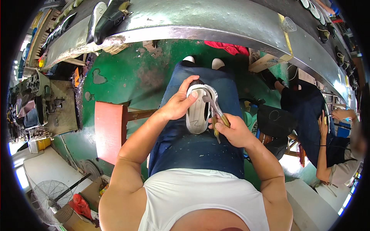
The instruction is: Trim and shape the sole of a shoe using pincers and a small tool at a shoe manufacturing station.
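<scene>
First: Where is the white-soled shoe (197,117) held?

Second: Sole up, above the dark blue cloth (185,152) over the lap. It is gripped at the far end by the left hand (179,102) — thumb pressed on the sole, fingers curled round the edge.

First: And the right hand (233,131)?

Second: It is closed around the yellowish handles of the metal pincers (216,108), whose head is laid at the shoe's right edge, near the left thumb.

First: How is this step best done?

Second: The shoe should be braced firmly by the left hand, so that it is not twisted when the pincers are worked. The edge is probably best taken in small bites, with an even squeeze, and the left thumb should be held well clear of the jaws. Any scraping of the pale sole by the metal is better avoided.

First: What cannot be made out?

Second: Whether anything is pinched by the jaws cannot be told; their tips are too small and are lost against the pale rim. The shoe's upper is mostly hidden beneath the sole, and several right-hand fingers are hidden too. At the right, a co-worker (343,169) is partly lost — blurred and cut off by the dark rim of the view.
</scene>
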`<state>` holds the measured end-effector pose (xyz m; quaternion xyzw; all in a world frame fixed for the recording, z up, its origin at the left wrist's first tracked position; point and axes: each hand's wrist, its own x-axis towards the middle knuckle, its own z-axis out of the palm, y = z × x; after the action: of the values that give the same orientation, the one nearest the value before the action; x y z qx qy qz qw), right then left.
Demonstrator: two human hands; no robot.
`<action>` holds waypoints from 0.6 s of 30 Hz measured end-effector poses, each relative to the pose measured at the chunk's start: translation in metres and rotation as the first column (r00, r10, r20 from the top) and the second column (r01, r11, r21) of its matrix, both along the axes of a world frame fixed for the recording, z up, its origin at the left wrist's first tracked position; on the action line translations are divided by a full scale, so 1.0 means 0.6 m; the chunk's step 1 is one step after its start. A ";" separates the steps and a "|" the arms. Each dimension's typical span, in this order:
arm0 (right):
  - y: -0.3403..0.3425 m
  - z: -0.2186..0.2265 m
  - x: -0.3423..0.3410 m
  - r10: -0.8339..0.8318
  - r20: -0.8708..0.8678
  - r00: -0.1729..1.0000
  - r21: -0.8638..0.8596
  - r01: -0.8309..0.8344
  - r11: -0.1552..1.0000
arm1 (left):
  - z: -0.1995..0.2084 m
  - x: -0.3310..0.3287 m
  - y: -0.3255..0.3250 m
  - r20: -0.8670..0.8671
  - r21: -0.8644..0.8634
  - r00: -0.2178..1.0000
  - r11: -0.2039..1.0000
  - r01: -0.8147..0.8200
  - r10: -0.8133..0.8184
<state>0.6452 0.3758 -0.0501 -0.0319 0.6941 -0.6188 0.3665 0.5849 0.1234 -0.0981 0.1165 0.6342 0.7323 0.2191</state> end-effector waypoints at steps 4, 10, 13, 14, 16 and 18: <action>-0.001 0.007 -0.023 0.042 0.115 0.992 -0.143 -0.025 0.989 | 0.017 0.006 -0.011 -0.043 -0.124 0.999 0.992 -0.006 0.001; -0.003 0.019 -0.067 0.149 0.188 0.971 -0.011 -0.149 0.989 | 0.009 -0.003 -0.015 -0.090 -0.316 0.995 0.947 -0.058 0.031; -0.020 -0.028 -0.052 0.121 -0.036 0.992 0.208 -0.111 0.972 | -0.037 -0.007 -0.017 -0.123 -0.235 0.988 0.964 -0.121 0.094; -0.028 -0.046 -0.048 0.143 -0.169 0.975 0.287 -0.090 0.954 | -0.048 -0.009 -0.018 -0.153 -0.176 0.980 0.972 -0.153 0.127; -0.042 -0.113 -0.036 0.105 -0.380 0.919 0.284 0.008 0.959 | -0.066 -0.014 -0.022 -0.028 -0.079 0.988 0.985 -0.152 0.151; -0.052 -0.130 -0.024 0.034 -0.570 0.821 0.265 0.144 0.954 | -0.065 -0.018 -0.025 0.046 0.006 0.987 0.989 -0.151 0.151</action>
<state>0.6306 0.3445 -0.1280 -0.1394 0.8567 -0.4805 0.1253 0.5739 0.1084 -0.1368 0.0524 0.6325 0.7522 0.1770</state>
